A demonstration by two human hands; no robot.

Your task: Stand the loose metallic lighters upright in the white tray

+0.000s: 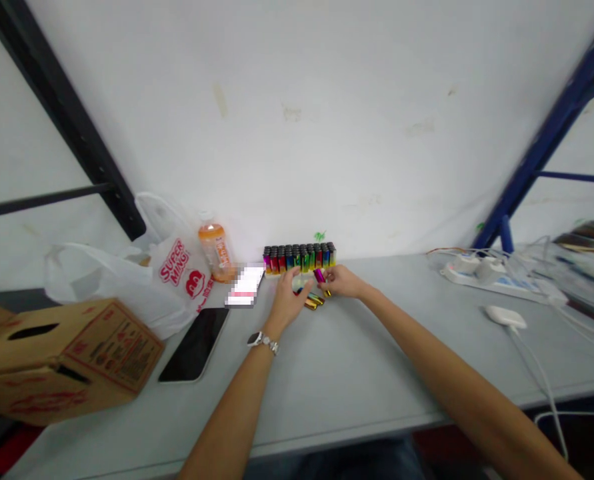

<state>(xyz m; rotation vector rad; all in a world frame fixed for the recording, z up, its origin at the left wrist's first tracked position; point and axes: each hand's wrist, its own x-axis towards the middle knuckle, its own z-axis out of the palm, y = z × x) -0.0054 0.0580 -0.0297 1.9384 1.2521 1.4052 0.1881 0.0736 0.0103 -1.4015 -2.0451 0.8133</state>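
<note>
A row of several colourful lighters with black tops (299, 257) stands upright against the white wall on the grey table (367, 360). My right hand (344, 281) pinches a magenta lighter (319, 275) just in front of that row. My left hand (287, 300), with a watch on the wrist, rests on the table beside it, its fingers curled over something I cannot make out. A few loose gold and coloured lighters (314, 300) lie on the table between the two hands.
At left are a black phone (195, 344), a cardboard box (61, 357), a white plastic bag (141, 280) and an orange drink bottle (215, 252). A power strip with plugs (487, 275) and a white charger with cable (505, 316) sit at right by a blue rack post.
</note>
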